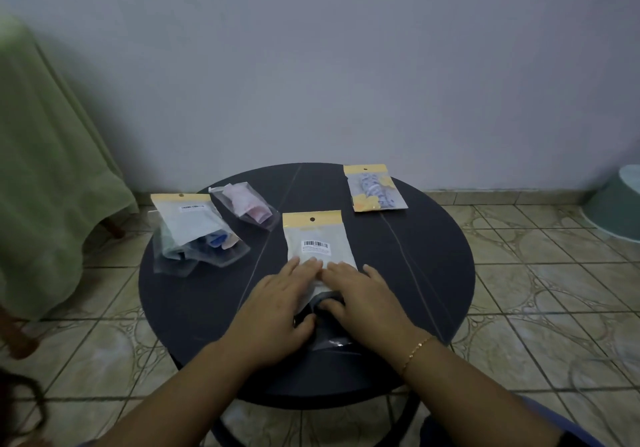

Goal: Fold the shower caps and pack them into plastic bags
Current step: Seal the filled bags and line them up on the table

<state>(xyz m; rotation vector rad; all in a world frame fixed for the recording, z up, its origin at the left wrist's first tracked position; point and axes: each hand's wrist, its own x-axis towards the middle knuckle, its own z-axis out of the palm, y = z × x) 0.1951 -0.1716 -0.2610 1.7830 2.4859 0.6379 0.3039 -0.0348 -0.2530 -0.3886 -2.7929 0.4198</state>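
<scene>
A plastic bag [315, 238] with a yellow header and a barcode label lies flat in the middle of the round dark table [433, 266]. My left hand [277, 302] and my right hand [360, 294] press side by side on its near end, fingers flat on the bag. Under my thumbs a dark folded shower cap [323, 302] shows at the bag's mouth. A packed bag [374, 188] with a patterned cap lies at the far right. At the left lie a bag with a pink cap [246, 204] and a bag with dark and blue contents [197, 235].
The table stands on a tiled floor [536, 308] close to a grey wall. A green cloth [45, 155] hangs over furniture at the left. A pale green basin [620, 204] sits on the floor at the right edge.
</scene>
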